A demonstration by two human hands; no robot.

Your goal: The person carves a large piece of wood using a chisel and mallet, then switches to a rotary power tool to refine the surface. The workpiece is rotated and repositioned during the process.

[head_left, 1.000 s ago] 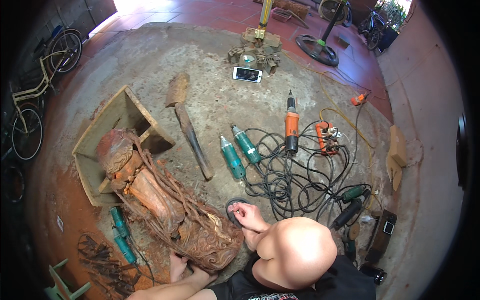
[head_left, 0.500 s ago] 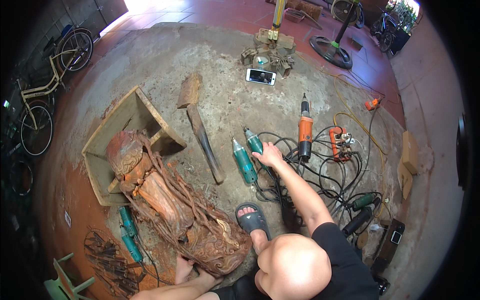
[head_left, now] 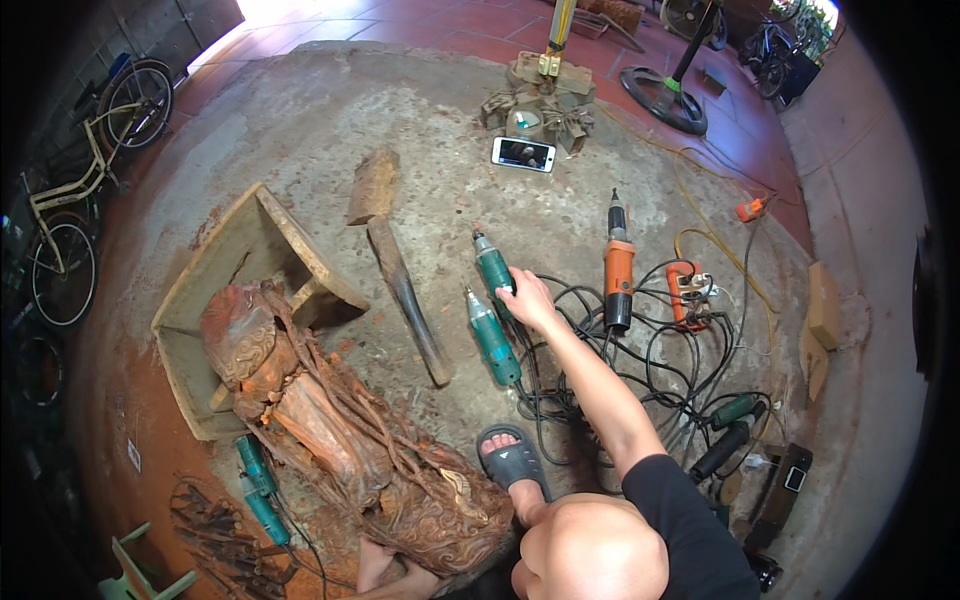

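Note:
My right hand (head_left: 528,299) reaches forward over the floor, its fingers closed on the rear part of a green die grinder (head_left: 491,264) whose tip points away from me. Beside it, a little nearer, lies a second green die grinder (head_left: 491,338). An orange die grinder (head_left: 619,268) rests to the right of the hand. Left of me leans a large reddish-brown wood carving (head_left: 350,440), its far end propped on an upturned wooden stool (head_left: 180,390). My left hand does not show; bare skin at the lower edge by the carving is too cropped to make out.
A wooden mallet (head_left: 405,290) lies between stool and grinders. Black cables (head_left: 650,370) tangle around an orange power strip (head_left: 686,295). A phone (head_left: 523,154) stands ahead. More green tools (head_left: 262,510) and carving bits (head_left: 215,530) lie left; my sandalled foot (head_left: 512,460) stands beside the carving.
My right hand has moved slightly forward and left with the green die grinder, whose tip now lies farther ahead than the second grinder's. The view has shifted a little.

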